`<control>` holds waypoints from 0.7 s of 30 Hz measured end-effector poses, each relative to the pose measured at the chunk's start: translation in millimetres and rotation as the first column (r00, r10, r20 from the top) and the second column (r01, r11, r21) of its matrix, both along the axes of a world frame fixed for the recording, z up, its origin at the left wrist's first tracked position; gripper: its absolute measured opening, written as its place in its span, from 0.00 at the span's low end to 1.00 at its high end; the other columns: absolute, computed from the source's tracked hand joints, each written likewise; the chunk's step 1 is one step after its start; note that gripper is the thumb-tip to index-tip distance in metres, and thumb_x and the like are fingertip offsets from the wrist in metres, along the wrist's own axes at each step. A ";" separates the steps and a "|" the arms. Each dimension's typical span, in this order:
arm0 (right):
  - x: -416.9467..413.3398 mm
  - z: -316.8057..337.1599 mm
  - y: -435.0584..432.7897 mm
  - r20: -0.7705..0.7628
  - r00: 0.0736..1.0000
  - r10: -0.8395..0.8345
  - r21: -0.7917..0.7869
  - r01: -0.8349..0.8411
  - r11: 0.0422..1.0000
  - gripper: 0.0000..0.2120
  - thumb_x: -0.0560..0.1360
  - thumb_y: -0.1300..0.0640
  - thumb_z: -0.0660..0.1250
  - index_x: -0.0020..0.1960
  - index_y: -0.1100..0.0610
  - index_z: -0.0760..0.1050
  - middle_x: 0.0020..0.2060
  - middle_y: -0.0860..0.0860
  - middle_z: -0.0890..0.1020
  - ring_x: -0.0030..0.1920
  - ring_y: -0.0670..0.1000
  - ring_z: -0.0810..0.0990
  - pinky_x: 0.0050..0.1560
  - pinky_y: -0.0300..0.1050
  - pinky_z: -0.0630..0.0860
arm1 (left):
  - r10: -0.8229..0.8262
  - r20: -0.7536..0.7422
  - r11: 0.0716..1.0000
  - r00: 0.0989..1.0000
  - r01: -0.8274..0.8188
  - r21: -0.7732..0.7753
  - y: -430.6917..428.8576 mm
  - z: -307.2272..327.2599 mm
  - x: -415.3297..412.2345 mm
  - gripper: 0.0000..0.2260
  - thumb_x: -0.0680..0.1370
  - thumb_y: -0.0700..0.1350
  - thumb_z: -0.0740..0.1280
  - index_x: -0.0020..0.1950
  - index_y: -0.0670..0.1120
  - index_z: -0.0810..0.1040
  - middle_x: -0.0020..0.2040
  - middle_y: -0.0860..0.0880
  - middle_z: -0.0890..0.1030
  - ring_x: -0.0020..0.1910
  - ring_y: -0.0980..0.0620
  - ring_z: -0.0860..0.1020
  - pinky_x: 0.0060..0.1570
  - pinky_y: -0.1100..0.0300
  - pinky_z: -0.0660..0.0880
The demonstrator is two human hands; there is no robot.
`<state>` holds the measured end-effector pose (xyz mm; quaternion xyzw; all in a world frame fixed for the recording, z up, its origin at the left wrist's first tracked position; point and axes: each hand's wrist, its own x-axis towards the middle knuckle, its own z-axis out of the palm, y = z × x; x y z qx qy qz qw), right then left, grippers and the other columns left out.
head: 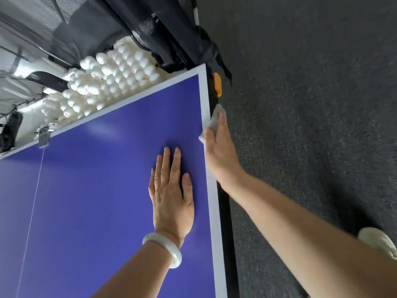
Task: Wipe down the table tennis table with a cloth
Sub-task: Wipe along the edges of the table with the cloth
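Blue table point(86, 211) edge: cloth point(216, 118) beneath curled right fingers point(222, 127) (left fingers point(166, 162) flat, together)

Heap of white balls point(111, 82) at 10 o'clock, several with red print, packed close and touching. Black mesh netting point(154, 29) at 12 o'clock, hanging in folds above and behind the heap. Orange plastic clip point(217, 84) just right of centre, toward 1 o'clock. Small metal clamp point(44, 136) at 9 o'clock. Dark grey carpet point(311, 104) fills 1 through 5 o'clock. Pale shoe point(378, 241) at 4 o'clock on the carpet. White bangle point(171, 250) near 6 o'clock.
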<state>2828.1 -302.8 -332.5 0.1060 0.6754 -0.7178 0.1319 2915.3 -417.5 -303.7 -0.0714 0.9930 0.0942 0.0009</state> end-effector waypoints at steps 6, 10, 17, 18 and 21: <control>-109.5 6.0 0.8 0.039 0.999 0.019 0.110 -0.023 0.994 0.27 0.85 0.54 0.52 0.80 0.63 0.49 0.79 0.63 0.51 0.79 0.61 0.52 0.76 0.59 0.55 | -0.001 0.018 1.000 1.000 0.001 -0.018 1.3 0.9 0.3 0.27 0.80 0.55 0.43 0.80 0.53 0.54 0.80 0.55 0.50 0.79 0.56 0.47 0.78 0.53 0.45; -28.9 -1.5 0.5 0.004 0.999 0.034 0.050 -0.034 0.998 0.30 0.85 0.50 0.52 0.81 0.54 0.40 0.81 0.53 0.45 0.80 0.52 0.43 0.79 0.56 0.51 | 0.002 0.008 1.000 1.000 -0.001 -0.025 1.7 1.5 0.4 0.27 0.81 0.54 0.44 0.80 0.52 0.54 0.80 0.54 0.51 0.79 0.55 0.48 0.78 0.53 0.45; 126.6 0.8 9.8 0.084 0.988 0.130 -0.101 -0.121 0.987 0.29 0.82 0.45 0.52 0.76 0.38 0.38 0.78 0.39 0.40 0.80 0.42 0.46 0.78 0.45 0.51 | 0.003 0.012 0.999 1.000 -0.002 -0.039 -0.5 0.3 -0.4 0.26 0.81 0.53 0.46 0.80 0.52 0.55 0.80 0.53 0.52 0.79 0.54 0.48 0.78 0.53 0.45; 111.4 -0.9 9.0 0.133 0.980 0.149 -0.114 -0.134 0.984 0.30 0.84 0.46 0.52 0.79 0.42 0.38 0.79 0.42 0.41 0.80 0.46 0.50 0.78 0.46 0.53 | 0.004 0.013 0.999 1.000 -0.003 -0.038 -0.9 0.0 -0.5 0.25 0.82 0.52 0.47 0.80 0.52 0.55 0.80 0.53 0.52 0.79 0.55 0.48 0.77 0.53 0.45; 36.4 -1.0 9.6 0.146 0.975 0.165 -0.136 -0.145 0.980 0.31 0.85 0.48 0.51 0.81 0.51 0.37 0.81 0.51 0.46 0.78 0.53 0.60 0.78 0.47 0.54 | 0.006 0.012 0.999 1.000 -0.005 -0.035 -0.4 -1.2 0.0 0.25 0.82 0.51 0.48 0.80 0.52 0.55 0.80 0.53 0.52 0.79 0.55 0.48 0.77 0.54 0.44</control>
